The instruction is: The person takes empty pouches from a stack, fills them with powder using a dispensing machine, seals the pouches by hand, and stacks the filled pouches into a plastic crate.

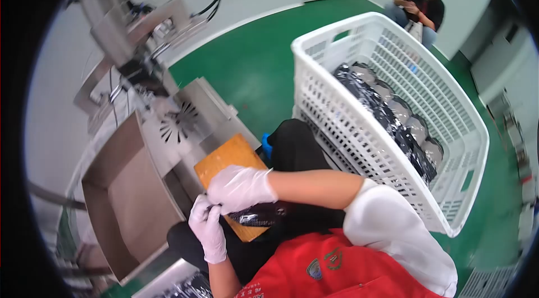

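A dark, shiny plastic package [255,215] lies over an orange-yellow board [233,155] in front of my lap. My right hand [238,188], in a white glove, covers the package's upper left part with its fingers curled in. My left hand [208,228], gloved too, is closed at the package's left end, its thumb and fingertips pinched together. The fingertips of both hands meet there. My right hand hides part of the package, so the exact grip is partly out of sight.
An open cardboard box [137,202] stands at left, beside a steel machine [135,45] and its metal table [196,113]. A white basket [359,113] at right holds several black-and-clear packages [393,113]. Another person [421,6] in a blue cap is at the back right.
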A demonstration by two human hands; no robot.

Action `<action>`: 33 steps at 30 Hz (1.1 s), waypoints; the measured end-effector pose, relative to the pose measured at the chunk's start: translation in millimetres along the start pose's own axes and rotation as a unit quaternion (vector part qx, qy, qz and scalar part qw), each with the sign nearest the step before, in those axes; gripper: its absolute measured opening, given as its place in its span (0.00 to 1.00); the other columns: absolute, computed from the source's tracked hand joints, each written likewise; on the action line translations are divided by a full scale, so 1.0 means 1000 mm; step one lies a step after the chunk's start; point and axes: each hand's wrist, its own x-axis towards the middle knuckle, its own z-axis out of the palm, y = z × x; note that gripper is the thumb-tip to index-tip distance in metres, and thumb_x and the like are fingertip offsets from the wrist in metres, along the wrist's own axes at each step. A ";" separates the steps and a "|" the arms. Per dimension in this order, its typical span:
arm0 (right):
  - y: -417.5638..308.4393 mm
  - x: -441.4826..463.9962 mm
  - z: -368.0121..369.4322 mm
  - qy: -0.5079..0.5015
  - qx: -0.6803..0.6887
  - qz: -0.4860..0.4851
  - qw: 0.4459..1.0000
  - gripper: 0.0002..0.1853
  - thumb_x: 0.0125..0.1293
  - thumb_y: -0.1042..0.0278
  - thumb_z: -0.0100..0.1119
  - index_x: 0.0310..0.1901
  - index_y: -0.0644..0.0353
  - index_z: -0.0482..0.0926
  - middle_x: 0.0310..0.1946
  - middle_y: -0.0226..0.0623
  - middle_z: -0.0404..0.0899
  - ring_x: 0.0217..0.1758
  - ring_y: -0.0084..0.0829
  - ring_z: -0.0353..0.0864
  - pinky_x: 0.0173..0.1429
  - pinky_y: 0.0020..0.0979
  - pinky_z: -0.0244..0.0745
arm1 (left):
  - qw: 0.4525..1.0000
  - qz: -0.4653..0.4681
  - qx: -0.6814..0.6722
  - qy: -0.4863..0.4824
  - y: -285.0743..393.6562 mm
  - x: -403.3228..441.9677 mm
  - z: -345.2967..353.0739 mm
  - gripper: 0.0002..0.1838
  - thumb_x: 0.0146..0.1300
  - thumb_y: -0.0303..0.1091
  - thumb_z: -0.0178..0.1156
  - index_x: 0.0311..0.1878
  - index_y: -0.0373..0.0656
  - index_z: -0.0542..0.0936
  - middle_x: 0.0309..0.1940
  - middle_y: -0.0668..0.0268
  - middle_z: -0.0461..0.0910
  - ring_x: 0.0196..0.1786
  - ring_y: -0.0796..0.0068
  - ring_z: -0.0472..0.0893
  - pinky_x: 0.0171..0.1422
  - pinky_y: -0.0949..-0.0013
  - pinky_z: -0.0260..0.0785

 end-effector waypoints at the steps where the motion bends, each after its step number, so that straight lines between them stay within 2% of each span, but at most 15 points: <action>1: -0.002 0.006 0.007 0.004 -0.011 0.014 1.000 0.13 0.50 0.60 0.62 0.29 0.63 0.83 0.26 0.50 0.81 0.35 0.52 0.82 0.39 0.46 0.75 | 1.000 -0.005 -0.003 -0.001 0.000 0.000 -0.004 0.04 0.52 0.15 0.55 0.29 0.33 0.74 0.26 0.67 0.70 0.31 0.78 0.69 0.38 0.75 0.61; 6: 0.008 -0.026 0.008 0.038 0.022 0.032 0.999 0.14 0.51 0.59 0.65 0.28 0.63 0.82 0.27 0.48 0.81 0.35 0.52 0.81 0.41 0.46 0.74 | 0.996 0.081 0.043 0.021 -0.008 -0.003 -0.009 0.05 0.53 0.16 0.55 0.25 0.34 0.72 0.24 0.68 0.68 0.29 0.79 0.66 0.35 0.75 0.57; 7: 0.010 -0.040 0.002 0.030 0.016 0.060 0.998 0.14 0.52 0.58 0.65 0.30 0.63 0.82 0.28 0.48 0.81 0.36 0.51 0.81 0.41 0.46 0.74 | 0.996 0.036 0.015 0.075 -0.006 -0.005 -0.004 0.05 0.54 0.16 0.54 0.25 0.35 0.72 0.25 0.69 0.68 0.30 0.80 0.66 0.36 0.76 0.56; 10: 0.016 -0.082 -0.005 0.023 0.038 0.130 0.991 0.15 0.54 0.58 0.66 0.33 0.64 0.83 0.30 0.48 0.82 0.39 0.50 0.82 0.44 0.45 0.74 | 0.993 0.006 -0.057 0.099 -0.017 -0.004 -0.012 0.04 0.56 0.17 0.54 0.27 0.35 0.72 0.26 0.71 0.67 0.31 0.81 0.65 0.38 0.76 0.55; 14: 0.023 -0.120 0.010 0.051 0.117 0.175 0.976 0.15 0.57 0.58 0.66 0.38 0.63 0.84 0.32 0.49 0.82 0.42 0.50 0.82 0.47 0.43 0.74 | 0.998 0.040 -0.047 0.035 -0.036 -0.003 -0.024 0.03 0.57 0.20 0.56 0.29 0.36 0.73 0.26 0.72 0.67 0.32 0.81 0.65 0.40 0.75 0.56; 17: 0.024 -0.133 0.014 0.054 0.171 0.204 0.963 0.14 0.57 0.59 0.65 0.37 0.63 0.84 0.31 0.48 0.82 0.40 0.50 0.81 0.46 0.43 0.74 | 0.999 0.019 -0.048 0.005 -0.045 0.000 -0.029 0.02 0.64 0.20 0.58 0.38 0.36 0.78 0.35 0.70 0.75 0.38 0.81 0.73 0.49 0.77 0.64; 19: 0.019 -0.138 0.021 0.052 0.212 0.223 0.950 0.13 0.58 0.60 0.64 0.35 0.63 0.84 0.29 0.47 0.81 0.38 0.50 0.81 0.45 0.43 0.73 | 0.995 -0.016 -0.073 0.068 -0.038 -0.004 -0.022 0.03 0.65 0.18 0.56 0.37 0.37 0.77 0.34 0.71 0.73 0.37 0.82 0.71 0.47 0.78 0.63; 21: 0.015 -0.137 0.026 0.145 0.094 0.170 0.970 0.13 0.58 0.59 0.62 0.33 0.62 0.84 0.27 0.47 0.81 0.36 0.50 0.81 0.43 0.44 0.74 | 0.996 -0.005 -0.051 0.067 -0.032 -0.002 -0.019 0.03 0.66 0.20 0.55 0.35 0.38 0.75 0.33 0.72 0.72 0.37 0.83 0.70 0.46 0.77 0.62; 23: 0.006 -0.126 0.011 0.148 0.039 0.152 0.976 0.13 0.58 0.59 0.61 0.32 0.62 0.83 0.26 0.47 0.80 0.35 0.50 0.81 0.42 0.45 0.75 | 0.997 0.027 -0.011 0.074 -0.037 0.007 -0.030 0.03 0.59 0.21 0.56 0.31 0.36 0.73 0.28 0.72 0.67 0.33 0.81 0.65 0.40 0.75 0.57; 26: -0.019 -0.091 -0.022 0.258 -0.037 0.079 0.962 0.12 0.56 0.60 0.59 0.27 0.62 0.82 0.23 0.49 0.79 0.32 0.52 0.80 0.38 0.48 0.74 | 0.992 0.063 0.020 0.109 -0.001 0.033 -0.033 0.07 0.69 0.28 0.51 0.33 0.37 0.70 0.30 0.69 0.70 0.34 0.80 0.68 0.42 0.73 0.63; 29: -0.061 -0.065 -0.086 0.351 -0.102 0.074 0.928 0.10 0.50 0.60 0.59 0.21 0.57 0.82 0.21 0.47 0.79 0.28 0.48 0.81 0.34 0.46 0.76 | 0.975 0.053 -0.117 0.181 0.090 0.053 0.004 0.13 0.74 0.34 0.48 0.32 0.38 0.71 0.32 0.67 0.73 0.35 0.77 0.74 0.41 0.71 0.71; 30: -0.066 -0.055 -0.108 0.371 -0.161 0.057 0.913 0.10 0.50 0.60 0.59 0.22 0.56 0.83 0.22 0.44 0.79 0.29 0.47 0.82 0.35 0.45 0.77 | 0.955 0.066 -0.170 0.236 0.119 0.061 0.024 0.14 0.74 0.34 0.48 0.30 0.40 0.69 0.29 0.69 0.71 0.33 0.79 0.71 0.39 0.72 0.67; 31: -0.073 -0.049 -0.135 0.405 -0.157 0.043 0.899 0.09 0.51 0.60 0.58 0.22 0.55 0.83 0.23 0.43 0.80 0.29 0.46 0.82 0.36 0.44 0.77 | 0.966 0.143 -0.186 0.105 0.077 0.086 -0.034 0.15 0.74 0.34 0.48 0.28 0.42 0.67 0.27 0.72 0.67 0.31 0.81 0.66 0.37 0.72 0.62; 32: -0.061 -0.036 -0.159 0.457 -0.197 0.004 0.867 0.10 0.52 0.59 0.59 0.25 0.56 0.83 0.25 0.42 0.81 0.30 0.47 0.81 0.38 0.43 0.77 | 0.950 0.134 -0.265 0.098 0.087 0.097 -0.032 0.17 0.75 0.33 0.47 0.26 0.43 0.65 0.24 0.73 0.63 0.30 0.81 0.62 0.37 0.71 0.58; 33: -0.068 -0.038 -0.193 0.451 -0.102 0.045 0.886 0.13 0.54 0.58 0.62 0.32 0.60 0.84 0.27 0.44 0.82 0.32 0.44 0.82 0.40 0.40 0.77 | 0.958 0.162 -0.196 0.129 0.092 0.101 -0.028 0.18 0.76 0.34 0.48 0.26 0.43 0.67 0.24 0.71 0.65 0.30 0.80 0.64 0.38 0.71 0.59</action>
